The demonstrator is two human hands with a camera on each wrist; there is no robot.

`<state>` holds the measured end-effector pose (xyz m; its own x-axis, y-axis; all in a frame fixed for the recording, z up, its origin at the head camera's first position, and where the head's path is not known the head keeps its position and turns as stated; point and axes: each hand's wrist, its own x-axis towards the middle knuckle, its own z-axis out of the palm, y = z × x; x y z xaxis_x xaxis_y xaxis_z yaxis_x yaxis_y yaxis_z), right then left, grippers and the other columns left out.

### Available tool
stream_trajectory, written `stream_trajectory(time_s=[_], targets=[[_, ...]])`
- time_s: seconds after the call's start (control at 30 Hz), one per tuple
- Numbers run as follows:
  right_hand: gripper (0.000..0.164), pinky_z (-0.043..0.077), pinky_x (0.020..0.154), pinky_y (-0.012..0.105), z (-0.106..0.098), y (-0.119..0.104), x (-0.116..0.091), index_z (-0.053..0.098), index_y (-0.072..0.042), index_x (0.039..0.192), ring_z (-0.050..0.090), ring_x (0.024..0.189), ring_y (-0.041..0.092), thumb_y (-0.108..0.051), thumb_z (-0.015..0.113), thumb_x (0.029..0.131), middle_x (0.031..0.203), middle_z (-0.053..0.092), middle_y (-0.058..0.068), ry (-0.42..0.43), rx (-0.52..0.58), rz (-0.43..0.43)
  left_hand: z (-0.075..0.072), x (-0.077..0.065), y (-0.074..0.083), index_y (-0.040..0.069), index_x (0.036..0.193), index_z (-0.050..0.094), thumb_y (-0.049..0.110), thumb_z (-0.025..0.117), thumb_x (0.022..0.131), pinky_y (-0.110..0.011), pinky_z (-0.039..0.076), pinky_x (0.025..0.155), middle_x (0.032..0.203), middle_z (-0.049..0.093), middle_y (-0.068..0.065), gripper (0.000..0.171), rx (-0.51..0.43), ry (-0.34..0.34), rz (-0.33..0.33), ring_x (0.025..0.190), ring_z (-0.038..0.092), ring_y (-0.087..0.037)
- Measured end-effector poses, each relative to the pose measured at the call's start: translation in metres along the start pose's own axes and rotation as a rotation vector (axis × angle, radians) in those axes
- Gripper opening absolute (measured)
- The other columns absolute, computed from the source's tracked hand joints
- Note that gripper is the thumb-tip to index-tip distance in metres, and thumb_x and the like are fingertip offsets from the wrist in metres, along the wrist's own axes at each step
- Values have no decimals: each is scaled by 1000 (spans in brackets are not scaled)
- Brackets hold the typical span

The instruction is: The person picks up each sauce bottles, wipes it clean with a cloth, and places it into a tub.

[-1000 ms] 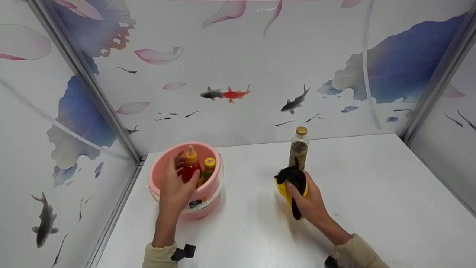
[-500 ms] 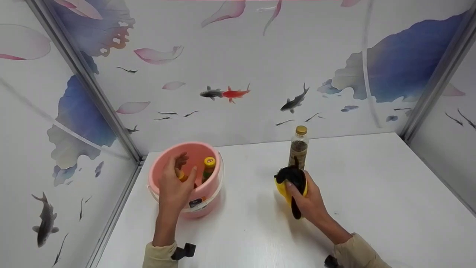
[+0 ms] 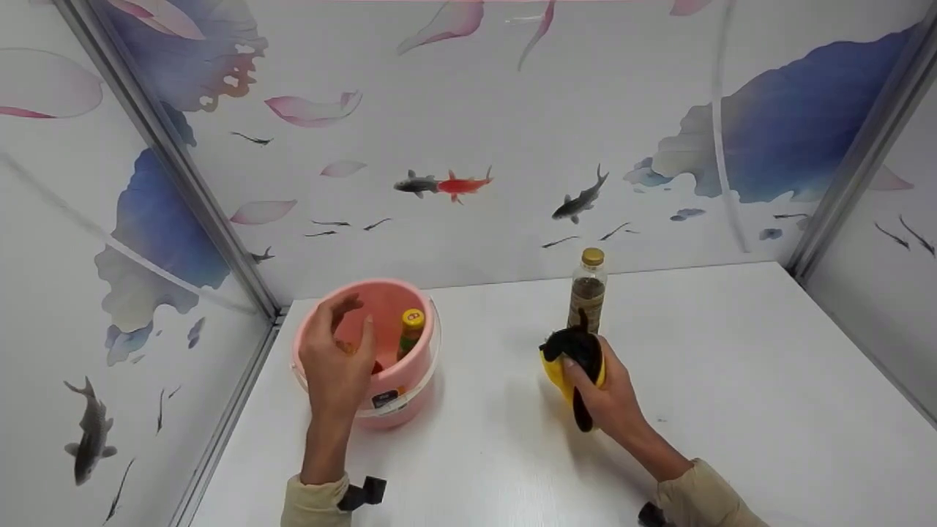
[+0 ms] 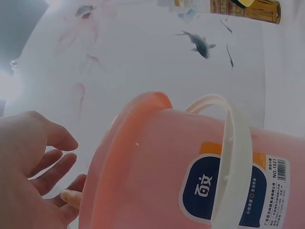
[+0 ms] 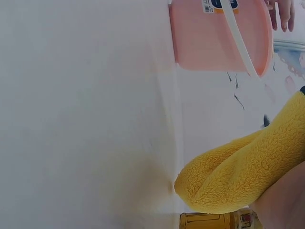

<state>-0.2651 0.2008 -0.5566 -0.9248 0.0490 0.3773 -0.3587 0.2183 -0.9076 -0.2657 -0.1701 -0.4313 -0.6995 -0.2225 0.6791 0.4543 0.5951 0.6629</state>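
Observation:
My left hand (image 3: 333, 366) hovers at the mouth of the pink bucket (image 3: 395, 419), fingers spread and curved around nothing. Below it in the bucket is a squeeze bottle of red sauce, mostly hidden; its pale nozzle tip (image 4: 71, 197) pokes above the rim beside the fingers in the left wrist view. A second bottle with a yellow cap (image 3: 413, 319) stands inside against the bucket's right wall. My right hand (image 3: 616, 399) grips a soft, fluffy yellow-and-black cloth item (image 5: 233, 167) by its middle, above the table. Right behind that item stands a glass bottle with a gold cap (image 3: 588, 293).
The white tabletop (image 3: 483, 454) ends at a back wall (image 3: 468, 249) printed with fish and petals. Side panels with metal frame posts (image 3: 219, 212) enclose it left and right. A white carrying handle (image 4: 236, 167) hangs down the bucket's outside.
The red sauce bottle has dropped lower into the bucket, out of my left hand's fingers. That hand has since drawn slightly left. The right hand and its cloth item stay put.

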Motion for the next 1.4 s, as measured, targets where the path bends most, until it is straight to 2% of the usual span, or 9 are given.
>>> stream_trajectory(time_s=[0.2, 0.33, 0.53, 0.7, 0.8, 0.97, 1.17, 1.4], targets=[[38, 57, 96, 25, -5, 0, 4, 59, -16, 142, 64, 111, 23, -19, 71, 106, 133, 68, 1, 7, 3, -4, 11, 3, 15, 5, 133, 69, 3, 81, 95, -35, 57, 111, 128, 75, -7, 40, 7, 61, 135, 124, 70, -23], [37, 57, 96, 25, -9, 0, 6, 58, -16, 141, 64, 110, 23, -21, 71, 106, 131, 68, 1, 11, -5, 4, 24, 2, 28, 5, 130, 71, 5, 82, 95, -29, 56, 112, 126, 77, -6, 36, -29, 66, 224, 122, 71, -22], [39, 56, 99, 23, -17, 1, 8, 57, -15, 144, 64, 112, 23, -21, 70, 107, 134, 67, 2, 29, -5, 13, 59, -3, 43, 9, 131, 71, 4, 82, 93, -36, 60, 107, 124, 79, -3, 40, -141, -28, 283, 119, 76, -19], [40, 56, 99, 22, -21, 0, 8, 56, -15, 145, 64, 113, 23, -22, 69, 108, 135, 67, 2, 47, -16, 36, 93, -11, 48, 11, 132, 70, 11, 80, 97, -32, 60, 104, 126, 78, -2, 36, -182, -137, 299, 116, 76, -13], [40, 56, 98, 23, -23, -1, 8, 56, -15, 145, 64, 112, 22, -22, 70, 108, 133, 67, 2, 57, -24, 47, 111, -17, 49, 11, 132, 69, 13, 80, 98, -29, 60, 103, 127, 77, -3, 35, -190, -188, 296, 115, 76, -12], [40, 55, 97, 22, -27, -1, 9, 57, -13, 144, 63, 111, 21, -21, 70, 107, 131, 67, 2, 86, -29, 48, 140, -25, 50, 11, 133, 68, 14, 80, 99, -27, 61, 101, 126, 76, -2, 36, -184, -276, 253, 114, 76, -12], [39, 55, 96, 21, -35, 3, 9, 57, -11, 144, 62, 111, 21, -18, 70, 107, 131, 66, 2, 139, -25, 16, 178, -33, 51, 16, 135, 65, 15, 78, 101, -26, 62, 98, 120, 74, -3, 36, -229, -382, 160, 110, 73, -12], [41, 55, 97, 19, -39, 6, 3, 57, -12, 145, 63, 111, 19, -20, 70, 107, 133, 67, 2, 151, -65, 29, 220, -52, 42, 16, 137, 62, 14, 80, 99, -27, 62, 98, 124, 72, -5, 42, -262, -490, 11, 112, 75, -19]])
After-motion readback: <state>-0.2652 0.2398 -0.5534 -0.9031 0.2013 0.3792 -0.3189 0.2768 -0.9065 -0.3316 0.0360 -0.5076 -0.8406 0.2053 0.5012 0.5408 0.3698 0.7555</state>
